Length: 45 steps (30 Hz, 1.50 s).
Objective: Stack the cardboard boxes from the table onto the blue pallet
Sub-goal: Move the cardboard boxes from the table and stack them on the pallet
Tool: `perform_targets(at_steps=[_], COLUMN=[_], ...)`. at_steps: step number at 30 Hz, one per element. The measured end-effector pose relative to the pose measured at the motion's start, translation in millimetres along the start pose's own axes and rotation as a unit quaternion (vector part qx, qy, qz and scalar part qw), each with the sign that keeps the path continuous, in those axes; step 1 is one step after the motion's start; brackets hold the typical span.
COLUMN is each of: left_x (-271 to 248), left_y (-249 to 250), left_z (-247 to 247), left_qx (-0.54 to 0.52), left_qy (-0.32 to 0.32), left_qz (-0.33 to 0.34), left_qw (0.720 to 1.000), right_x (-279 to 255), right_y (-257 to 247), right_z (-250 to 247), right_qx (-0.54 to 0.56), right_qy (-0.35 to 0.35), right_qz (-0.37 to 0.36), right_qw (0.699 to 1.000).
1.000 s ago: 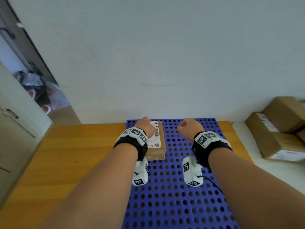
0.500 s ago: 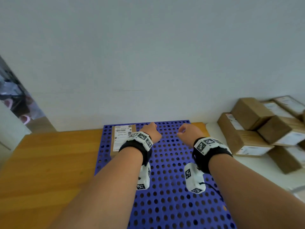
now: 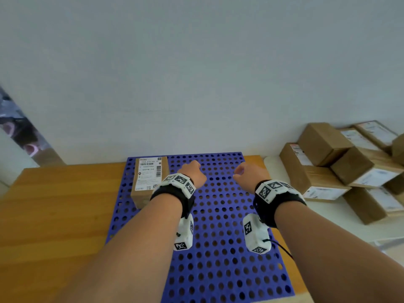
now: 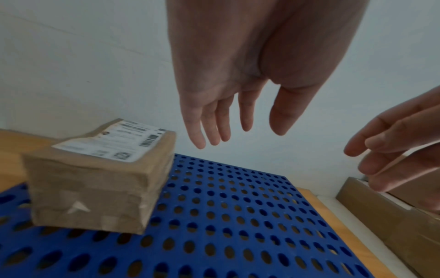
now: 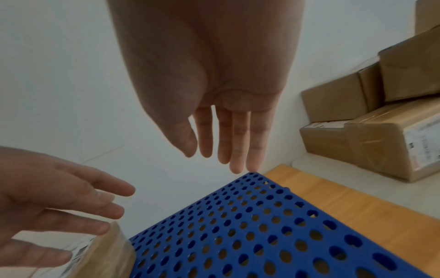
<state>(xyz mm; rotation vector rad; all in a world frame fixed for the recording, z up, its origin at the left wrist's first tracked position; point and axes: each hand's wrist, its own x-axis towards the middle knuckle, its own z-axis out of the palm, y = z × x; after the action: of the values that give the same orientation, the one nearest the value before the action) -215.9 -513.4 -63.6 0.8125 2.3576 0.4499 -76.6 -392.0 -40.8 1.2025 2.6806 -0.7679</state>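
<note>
One cardboard box (image 3: 150, 180) with a white shipping label lies on the far left corner of the blue perforated pallet (image 3: 220, 215); it also shows in the left wrist view (image 4: 100, 176). My left hand (image 3: 193, 172) hovers above the pallet just right of that box, its fingers (image 4: 214, 127) relaxed and holding nothing. My right hand (image 3: 244, 173) hangs over the pallet's far right part, its fingers (image 5: 235, 143) straight and empty. A pile of several cardboard boxes (image 3: 341, 165) sits on the white table to the right, also seen as boxes (image 5: 371, 120) in the right wrist view.
The pallet lies on a wooden tabletop (image 3: 54, 211) against a plain white wall (image 3: 196, 84). The white table (image 3: 341, 224) adjoins the wooden one on the right. A doorway with clutter (image 3: 15, 127) is at the far left.
My left hand has come off the box on the pallet and moved right of it. The head view has swung right, bringing more of the box pile into view.
</note>
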Motion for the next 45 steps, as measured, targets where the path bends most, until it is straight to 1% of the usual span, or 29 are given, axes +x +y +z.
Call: perform_targets(at_steps=[6, 9, 12, 16, 18, 22, 25, 30, 34, 37, 39, 40, 43, 45], left_x=[-0.9, 2.2, 5.8, 1.9, 0.5, -6.6, -13.8, -26.2, -30.9, -32.1, -26.9, -25.4, -12.6, 0.9], left_y=[-28.1, -18.9, 6.7, 65.7, 102.2, 182.8, 247.7, 344.4, 407.0, 446.2, 474.4, 480.7, 519.1, 544.4], left_z=[-23.8, -32.3, -25.9, 3.1, 21.4, 66.3, 100.1, 144.2, 166.1, 177.1, 183.1, 182.3, 190.4, 196.8], left_qx=[-0.014, 0.02, 0.039, 0.06, 0.065, 0.094, 0.117, 0.102, 0.097, 0.101, 0.102, 0.104, 0.106, 0.095], left_qy=[0.011, 0.021, 0.021, 0.009, 0.016, 0.011, 0.023, 0.027, 0.029, 0.016, 0.012, 0.015, 0.035, 0.036], left_qz=[-0.039, -0.024, -0.003, 0.025, 0.044, 0.073, 0.112, 0.15, 0.19, 0.208, 0.223, 0.226, 0.259, 0.272], left_qw=[0.999, 0.999, 0.999, 0.998, 0.997, 0.993, 0.987, 0.983, 0.977, 0.973, 0.969, 0.968, 0.96, 0.957], right_x=[13.8, 14.8, 10.5, 0.1, -6.1, -23.9, -44.4, -68.8, -76.8, -78.3, -77.6, -76.8, -72.8, -65.5], right_y=[-35.6, -40.5, -22.3, 31.2, 64.6, 147.9, 212.9, 297.9, 346.8, 375.7, 395.7, 399.0, 428.5, 450.1], right_z=[19.4, 15.9, 0.3, -33.7, -53.0, -96.0, -131.0, -186.1, -221.8, -242.3, -257.5, -261.1, -282.7, -297.2], right_qx=[0.026, 0.039, 0.048, 0.048, 0.05, 0.05, 0.056, 0.071, 0.086, 0.081, 0.091, 0.096, 0.105, 0.105], right_qy=[-0.012, -0.004, 0.014, 0.048, 0.059, 0.073, 0.105, 0.137, 0.171, 0.195, 0.214, 0.218, 0.261, 0.283], right_qz=[-0.034, -0.036, -0.023, -0.014, -0.007, 0.017, 0.041, 0.071, 0.095, 0.102, 0.114, 0.119, 0.143, 0.164], right_qw=[0.999, 0.999, 0.999, 0.998, 0.997, 0.996, 0.992, 0.985, 0.977, 0.972, 0.966, 0.964, 0.949, 0.939])
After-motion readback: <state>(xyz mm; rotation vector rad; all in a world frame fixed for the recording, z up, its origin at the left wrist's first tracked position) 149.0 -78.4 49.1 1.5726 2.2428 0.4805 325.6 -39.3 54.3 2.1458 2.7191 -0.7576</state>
